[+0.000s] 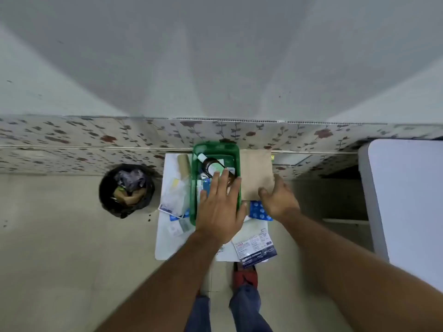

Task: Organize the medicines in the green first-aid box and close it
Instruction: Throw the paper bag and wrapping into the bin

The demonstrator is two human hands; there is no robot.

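Observation:
The green first-aid box [194,188] stands open on a small white table [165,240] against the wall. A brown bottle [211,165] with a white cap lies inside it on top of several packets. My left hand [220,207] lies flat over the near half of the box, fingers spread and fingertips touching the bottle. My right hand [279,200] curls over the near right corner of a brown paper bag [255,173] just right of the box. A blue blister strip [256,210] lies under that hand.
Clear pouches and small packets [175,197] and a tan roll [184,165] lie left of the box. A white and blue leaflet pack [256,248] hangs over the near edge. A black bin [125,190] stands on the floor at left, a white table [407,200] at right.

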